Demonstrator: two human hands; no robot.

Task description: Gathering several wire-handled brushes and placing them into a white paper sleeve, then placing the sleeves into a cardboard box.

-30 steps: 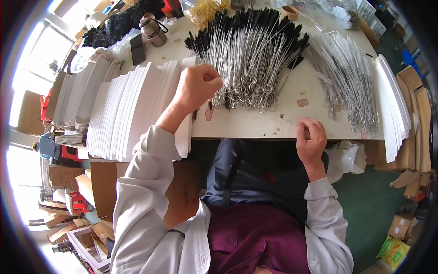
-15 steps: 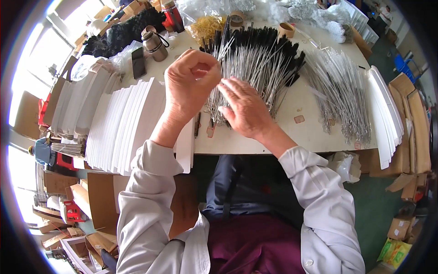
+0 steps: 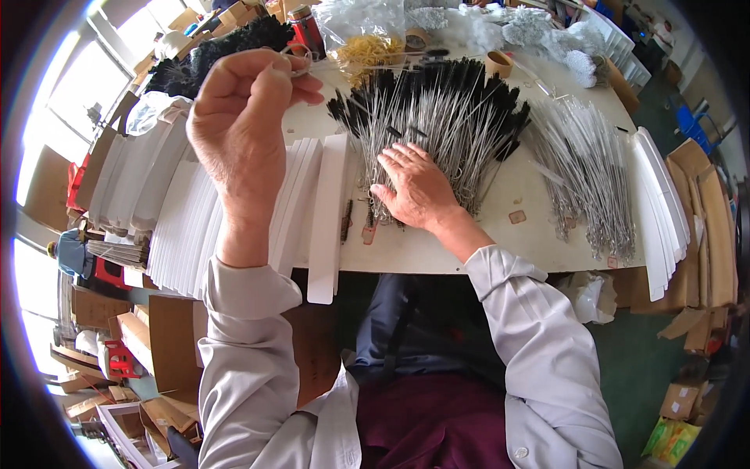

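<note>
Raised over the left of the table, my left hand point(image 3: 246, 117) is closed in a pinch on a thin wire-handled brush. Its wire loop shows at the fingertips, and its wire seems to run right toward a small black bristle head point(image 3: 435, 54). My right hand point(image 3: 422, 190) lies with fingers stretched out on the near part of a big heap of wire-handled brushes point(image 3: 437, 117). The black bristle ends of that heap point away from me, the wire ends toward me. Beside it on the right is a second pile of wire brushes point(image 3: 586, 172) with pale ends.
White card strips point(image 3: 328, 227) stand in rows at the left, with more strips point(image 3: 660, 211) at the right edge. Behind are a red flask point(image 3: 305, 30), a bag of yellow strands point(image 3: 367, 55), tape rolls point(image 3: 498, 64) and black fluffy material point(image 3: 219, 55). Cardboard boxes point(image 3: 176, 344) sit below left.
My left hand has moved left and up, away from my right hand. My right hand has come down slightly onto the heap's near side. The view has shifted a little.
</note>
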